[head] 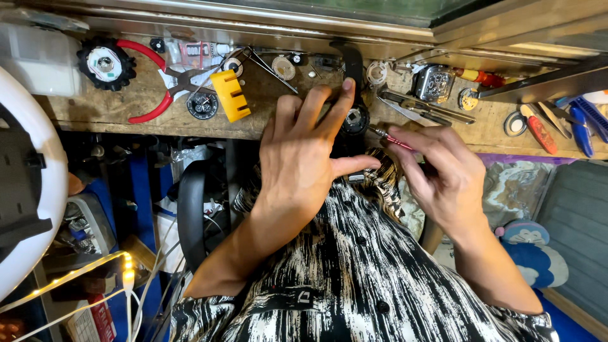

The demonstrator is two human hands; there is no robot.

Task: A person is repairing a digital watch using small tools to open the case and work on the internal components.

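Note:
A black wristwatch [354, 117] with a black strap lies at the front edge of the wooden workbench [82, 104]. My left hand [304, 152] presses on it, index fingertip on the strap just above the case, thumb below. My right hand [437, 174] grips a thin red-handled screwdriver [391, 138], its metal tip pointing at the right side of the watch case. The hand hides most of the handle.
On the bench: red-handled pliers [155, 79], a yellow holder block [230, 95], a black gear-like disc [106, 63], a small dark dial [202, 106], a square silver watch [434, 83], tweezers [418, 107], several red and blue tools [557, 123] at right. A white ring lamp [38, 183] stands at left.

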